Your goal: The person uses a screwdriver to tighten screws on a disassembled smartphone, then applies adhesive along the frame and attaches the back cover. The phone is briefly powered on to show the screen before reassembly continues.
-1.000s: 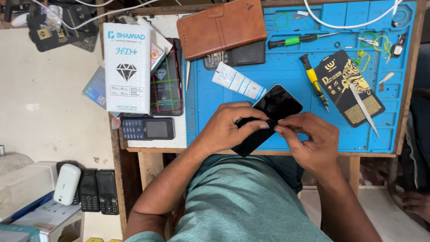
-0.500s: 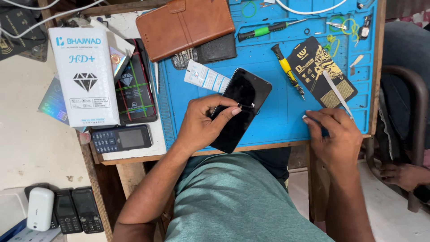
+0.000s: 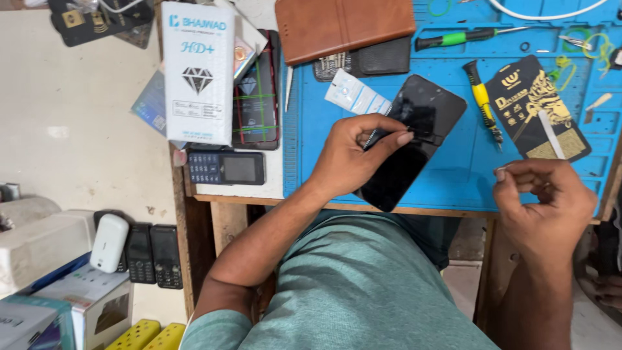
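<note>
Smartphone [image 3: 411, 139]: one, on blue mat [image 3: 453, 175]; left hand [image 3: 353, 155] pinching it; right hand [image 3: 544, 204] pinched, apart.

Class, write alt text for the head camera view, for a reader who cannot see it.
Seen from above, a person's left hand presses on a black smartphone lying on a blue work mat, while the right hand is raised beside it, fingers pinched. Screwdrivers, a brown wallet case and a white box lie nearby.

Black smartphone [image 3: 414, 139], screen up, glossy, unlit, lying diag. on blue mat [image 3: 453, 175], lower end at bench edge.
</note>
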